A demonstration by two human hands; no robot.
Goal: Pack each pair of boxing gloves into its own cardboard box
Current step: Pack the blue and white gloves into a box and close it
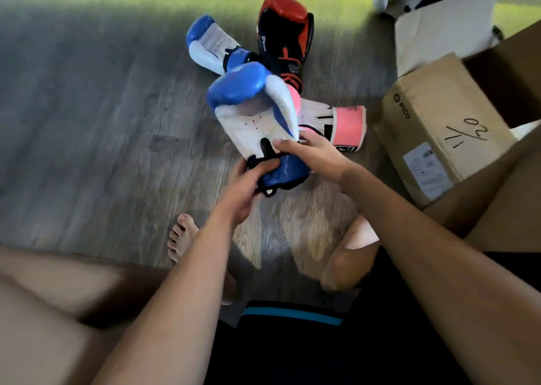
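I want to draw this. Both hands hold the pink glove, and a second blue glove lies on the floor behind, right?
Not quite. In the head view the left hand and right hand hold the blue and white glove, not the pink glove, which lies on the floor beside it. The second blue glove does lie on the floor behind.

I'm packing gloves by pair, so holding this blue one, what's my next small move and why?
Probably reach the left hand for the far blue glove by the red glove; it and the right hand grip only its mate, the near blue glove.
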